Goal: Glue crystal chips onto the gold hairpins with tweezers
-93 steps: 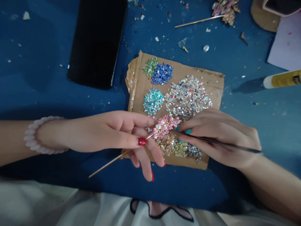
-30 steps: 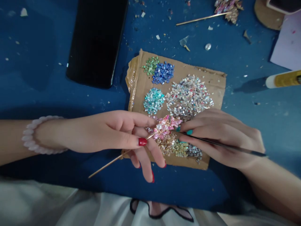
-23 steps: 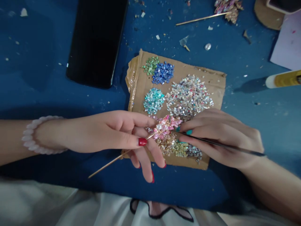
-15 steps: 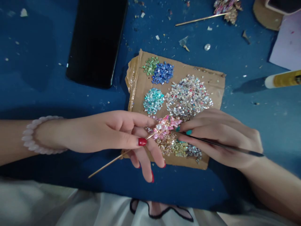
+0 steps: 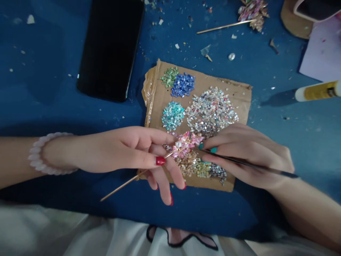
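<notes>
Between the thumb and fingers of my left hand is the thin gold stick of a hairpin, slanting down to the left. Its head carries a pink flower cluster with pearly beads. My right hand is closed around slim black tweezers, whose tip points at the right side of the cluster. Fingers hide part of the tip, so contact with the flowers is unclear. Underneath lies a piece of cardboard bearing heaps of shell chips: green, blue, turquoise and silvery white.
A black phone lies at the upper left of the blue table. Another hairpin is at the back, with a loose pearl nearby. A yellow-labelled tube and a lilac sheet are at right.
The view has shifted slightly, moving the cardboard and background things a little left and down in the picture. Both hands keep nearly the same grip and pose.
</notes>
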